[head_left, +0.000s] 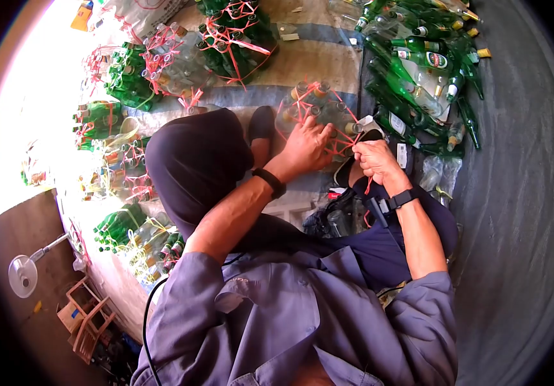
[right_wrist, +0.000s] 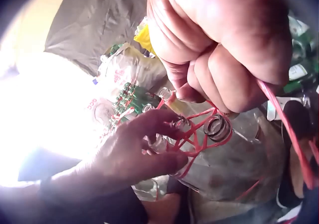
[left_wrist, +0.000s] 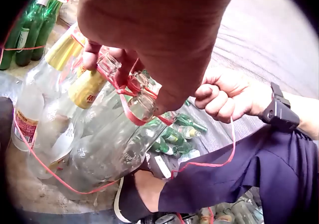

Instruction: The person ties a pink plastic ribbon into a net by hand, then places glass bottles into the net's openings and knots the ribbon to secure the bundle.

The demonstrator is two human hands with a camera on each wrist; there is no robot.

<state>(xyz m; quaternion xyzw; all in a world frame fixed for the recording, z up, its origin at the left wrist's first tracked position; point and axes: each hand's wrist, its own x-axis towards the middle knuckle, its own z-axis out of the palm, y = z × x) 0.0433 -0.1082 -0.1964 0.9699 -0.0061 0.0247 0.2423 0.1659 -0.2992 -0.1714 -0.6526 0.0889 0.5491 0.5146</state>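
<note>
Several clear glass bottles [head_left: 290, 119] stand in a bundle, red string [left_wrist: 130, 109] looped round and between their necks. The left hand [head_left: 309, 147] has its fingers bent among the necks, with thumb and forefinger round the string-wrapped mouths [right_wrist: 182, 126]. Just right of it the right hand [head_left: 377, 161] is a fist gripping the red string close to the bundle; in the left wrist view a loose end hangs from this fist [left_wrist: 222, 95]. The string runs taut from the necks to the right hand [right_wrist: 224, 59] in the right wrist view. Its fingertips are partly hidden there.
Loose green bottles [head_left: 428, 59] lie in a heap at the upper right. Tied bundles of green bottles [head_left: 126, 74] and clear ones line the left. The person's shoe [left_wrist: 130, 199] is beside the bundle. A fan [head_left: 23, 275] stands far left; a dark sheet [head_left: 515, 193] covers the right.
</note>
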